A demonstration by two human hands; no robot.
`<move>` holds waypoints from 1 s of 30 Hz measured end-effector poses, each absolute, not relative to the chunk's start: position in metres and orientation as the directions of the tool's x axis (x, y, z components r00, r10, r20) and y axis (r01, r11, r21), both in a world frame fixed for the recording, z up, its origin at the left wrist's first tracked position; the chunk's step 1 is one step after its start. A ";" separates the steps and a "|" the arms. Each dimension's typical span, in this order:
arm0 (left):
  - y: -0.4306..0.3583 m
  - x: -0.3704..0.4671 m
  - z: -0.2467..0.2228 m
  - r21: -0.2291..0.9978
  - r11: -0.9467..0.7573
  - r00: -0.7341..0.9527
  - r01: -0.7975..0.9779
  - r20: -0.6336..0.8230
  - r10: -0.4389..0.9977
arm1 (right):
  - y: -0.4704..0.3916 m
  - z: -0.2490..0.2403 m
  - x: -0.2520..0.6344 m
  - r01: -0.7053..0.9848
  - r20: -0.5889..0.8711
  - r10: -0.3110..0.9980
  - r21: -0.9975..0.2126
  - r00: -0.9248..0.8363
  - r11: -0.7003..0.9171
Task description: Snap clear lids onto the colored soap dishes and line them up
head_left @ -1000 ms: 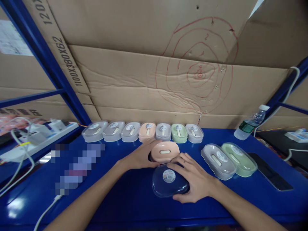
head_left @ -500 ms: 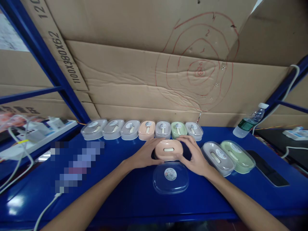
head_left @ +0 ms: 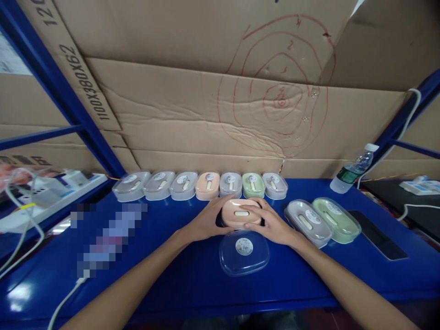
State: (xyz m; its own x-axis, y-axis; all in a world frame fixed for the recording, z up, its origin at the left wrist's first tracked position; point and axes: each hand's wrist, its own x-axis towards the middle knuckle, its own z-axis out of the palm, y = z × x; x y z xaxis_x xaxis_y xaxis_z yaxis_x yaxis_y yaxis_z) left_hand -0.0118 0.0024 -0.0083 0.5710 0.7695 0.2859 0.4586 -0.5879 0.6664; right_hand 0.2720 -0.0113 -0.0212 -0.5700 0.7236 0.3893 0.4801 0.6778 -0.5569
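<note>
A peach oval box (head_left: 241, 220) with a cream handle on top stands at the middle of the blue table. My left hand (head_left: 210, 219) wraps round its left side, thumb at the front and fingers behind. From the right, my right hand (head_left: 271, 221) grips the box, with fingers over the top right edge and thumb at the front. Just in front of the box lies a clear plastic cover (head_left: 244, 262) with a round sticker. A grey box (head_left: 309, 224) and a green box (head_left: 338, 222), each under a clear cover, sit to the right of my right hand.
Along the back stands a row of several covered boxes (head_left: 184, 187) against the cardboard wall (head_left: 178, 105). To the right are a water bottle (head_left: 354, 169) and a black phone-like slab (head_left: 378, 236). At left lie a blurred-out object (head_left: 110, 240) with a cable and a power strip (head_left: 72, 195).
My right hand has closed in on the peach box, its fingers now over the top right edge. The left hand keeps its place. The whole view has shifted slightly.
</note>
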 end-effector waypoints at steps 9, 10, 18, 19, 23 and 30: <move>0.008 -0.015 -0.018 0.677 -0.524 0.536 0.517 0.222 0.815 | -0.009 -0.024 0.271 0.459 0.418 0.755 -0.610 -0.504 0.645; 0.008 -0.015 -0.018 0.676 -0.523 0.537 0.518 0.218 0.815 | -0.008 -0.024 0.271 0.454 0.423 0.762 -0.622 -0.491 0.638; 0.006 -0.012 -0.011 0.691 -0.535 0.539 0.485 0.245 0.806 | -0.003 -0.024 0.270 0.364 0.492 0.822 -0.738 -0.286 0.568; 0.006 -0.012 -0.010 0.696 -0.538 0.541 0.476 0.251 0.802 | -0.002 -0.023 0.271 0.351 0.493 0.829 -0.752 -0.263 0.558; 0.006 -0.012 -0.011 0.708 -0.533 0.542 0.463 0.249 0.802 | -0.003 -0.022 0.274 0.315 0.487 0.847 -0.787 -0.211 0.531; 0.006 -0.012 -0.012 0.695 -0.546 0.537 0.469 0.267 0.801 | -0.003 -0.028 0.274 0.353 0.490 0.844 -0.766 -0.218 0.537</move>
State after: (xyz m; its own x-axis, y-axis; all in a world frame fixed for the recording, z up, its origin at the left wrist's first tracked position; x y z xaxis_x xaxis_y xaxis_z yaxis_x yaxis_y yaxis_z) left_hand -0.0116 0.0061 -0.0121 0.5365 0.8006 0.2668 0.4685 -0.5456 0.6948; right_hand 0.2744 -0.0029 -0.0276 -0.2183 0.8438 0.4902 0.3530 0.5366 -0.7665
